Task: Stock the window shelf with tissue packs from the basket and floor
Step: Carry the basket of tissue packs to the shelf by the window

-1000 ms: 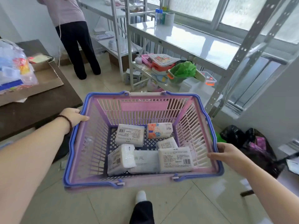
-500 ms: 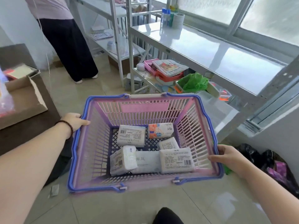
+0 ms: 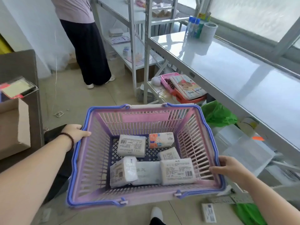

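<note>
I hold a pink basket with a blue rim (image 3: pixel 146 117) in the air in front of me. My left hand (image 3: pixel 75 133) grips its left rim and my right hand (image 3: pixel 227 167) grips its right rim. Several tissue packs lie on the basket's bottom: a white one (image 3: pixel 131 145) at the back, an orange-patterned one (image 3: pixel 161 140) beside it, and a white one (image 3: pixel 177 171) at the front right. Another pack (image 3: pixel 208 212) lies on the floor near my right arm. The glossy white window shelf (image 3: pixel 235 69) runs along the right, mostly bare.
Blue-capped bottles (image 3: pixel 193 27) and a tape roll (image 3: pixel 208 32) stand at the shelf's far end. Under it are a green bag (image 3: pixel 217 115), clear boxes (image 3: pixel 240 146) and a pink tray (image 3: pixel 168 80). A person (image 3: pixel 84 41) stands at the far rack. A brown table with cardboard (image 3: pixel 14 125) is on my left.
I have stepped forward and to the right with the basket, bringing the window shelf closer. Both hands keep the same grip on the rims.
</note>
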